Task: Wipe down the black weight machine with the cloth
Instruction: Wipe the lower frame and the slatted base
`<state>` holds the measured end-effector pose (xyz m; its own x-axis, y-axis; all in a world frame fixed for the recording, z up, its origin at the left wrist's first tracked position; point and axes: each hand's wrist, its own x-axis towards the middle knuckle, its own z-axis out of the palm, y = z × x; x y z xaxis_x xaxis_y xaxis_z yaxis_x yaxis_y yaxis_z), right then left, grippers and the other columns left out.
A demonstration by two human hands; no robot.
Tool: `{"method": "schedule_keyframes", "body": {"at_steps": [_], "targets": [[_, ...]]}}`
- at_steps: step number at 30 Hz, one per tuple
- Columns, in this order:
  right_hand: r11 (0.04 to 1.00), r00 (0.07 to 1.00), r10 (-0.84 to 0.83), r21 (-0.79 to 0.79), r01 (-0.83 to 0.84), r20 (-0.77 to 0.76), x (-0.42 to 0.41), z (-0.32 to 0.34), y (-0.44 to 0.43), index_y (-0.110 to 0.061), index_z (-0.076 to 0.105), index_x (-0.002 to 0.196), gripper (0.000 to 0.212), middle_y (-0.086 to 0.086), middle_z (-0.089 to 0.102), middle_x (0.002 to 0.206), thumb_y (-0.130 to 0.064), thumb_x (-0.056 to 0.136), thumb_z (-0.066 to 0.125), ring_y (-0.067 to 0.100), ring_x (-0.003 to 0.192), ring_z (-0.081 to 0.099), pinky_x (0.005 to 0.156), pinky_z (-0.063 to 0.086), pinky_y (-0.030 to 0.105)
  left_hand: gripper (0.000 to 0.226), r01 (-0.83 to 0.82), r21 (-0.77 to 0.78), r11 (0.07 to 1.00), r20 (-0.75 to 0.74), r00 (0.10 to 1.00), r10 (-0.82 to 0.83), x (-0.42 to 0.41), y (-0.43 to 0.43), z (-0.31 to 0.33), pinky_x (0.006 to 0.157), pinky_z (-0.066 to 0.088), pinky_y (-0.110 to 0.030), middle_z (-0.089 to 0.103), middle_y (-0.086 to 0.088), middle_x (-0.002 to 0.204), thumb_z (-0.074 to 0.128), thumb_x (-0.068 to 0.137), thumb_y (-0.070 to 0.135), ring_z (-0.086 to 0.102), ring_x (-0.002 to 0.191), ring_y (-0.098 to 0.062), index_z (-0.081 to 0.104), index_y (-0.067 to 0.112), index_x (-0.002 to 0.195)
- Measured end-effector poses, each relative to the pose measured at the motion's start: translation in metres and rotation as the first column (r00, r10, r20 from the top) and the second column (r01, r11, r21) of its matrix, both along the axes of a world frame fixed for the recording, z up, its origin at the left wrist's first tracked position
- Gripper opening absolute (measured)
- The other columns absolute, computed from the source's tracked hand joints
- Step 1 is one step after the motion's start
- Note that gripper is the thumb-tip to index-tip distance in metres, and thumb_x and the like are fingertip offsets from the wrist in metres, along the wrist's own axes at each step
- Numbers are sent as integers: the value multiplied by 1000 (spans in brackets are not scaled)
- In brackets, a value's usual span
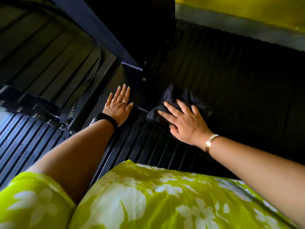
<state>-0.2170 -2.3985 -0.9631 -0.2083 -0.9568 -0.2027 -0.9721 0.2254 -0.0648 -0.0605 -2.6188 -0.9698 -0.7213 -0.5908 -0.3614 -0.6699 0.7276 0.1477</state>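
Note:
The black weight machine fills the view: a thick upright frame post (99, 32) and a ribbed stack of plates (231, 76) beside it. A dark crumpled cloth (175, 96) lies against the ribbed surface at centre right. My right hand (183, 121) presses flat on the cloth with fingers spread. Just left of it, my left hand (118, 104) rests flat on the machine's frame, fingers straight and holding nothing. Part of the cloth is hidden under my right palm.
More ribbed black panels (33, 52) and a mesh-covered part (41, 103) stand at the left. A yellow and grey wall (247, 17) shows at the top right. My green flowered clothing (148, 195) fills the bottom of the view.

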Motion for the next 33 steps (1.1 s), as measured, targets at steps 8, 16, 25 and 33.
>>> {"method": "schedule_keyframes", "body": {"at_steps": [8,16,25,33], "targets": [[895,894,-447,32,446,29,-18,5,12,-44,20,150,57,-8,7,162,-44,95,35,33,146,14,107,22,59,55,286,-133,949,-134,943,-304,-49,24,-2,119,-7,-32,2,0,163,28,106,32,-2,150,-16,8,18,155],[996,994,-52,-78,44,-100,-31,-4,46,-32,45,142,56,0,34,155,-41,88,36,37,131,42,91,40,53,68,446,-140,884,-152,873,-464,-81,53,-10,120,4,-38,21,-5,160,17,90,39,15,148,-21,24,14,153],[815,813,-575,-154,559,-91,-47,-12,79,-31,52,136,55,0,49,144,-43,86,32,38,118,51,86,39,50,58,608,-156,778,-198,753,-628,-98,71,-19,118,15,-41,34,-9,154,26,98,35,27,144,-24,33,8,149],[977,983,-44,-213,5,-181,-41,-18,120,-33,48,141,52,0,43,150,-40,90,42,39,123,48,85,42,48,58,627,-156,763,-179,742,-646,-97,71,-18,117,20,-44,35,-12,154,28,98,33,32,142,-29,34,5,148]]}}
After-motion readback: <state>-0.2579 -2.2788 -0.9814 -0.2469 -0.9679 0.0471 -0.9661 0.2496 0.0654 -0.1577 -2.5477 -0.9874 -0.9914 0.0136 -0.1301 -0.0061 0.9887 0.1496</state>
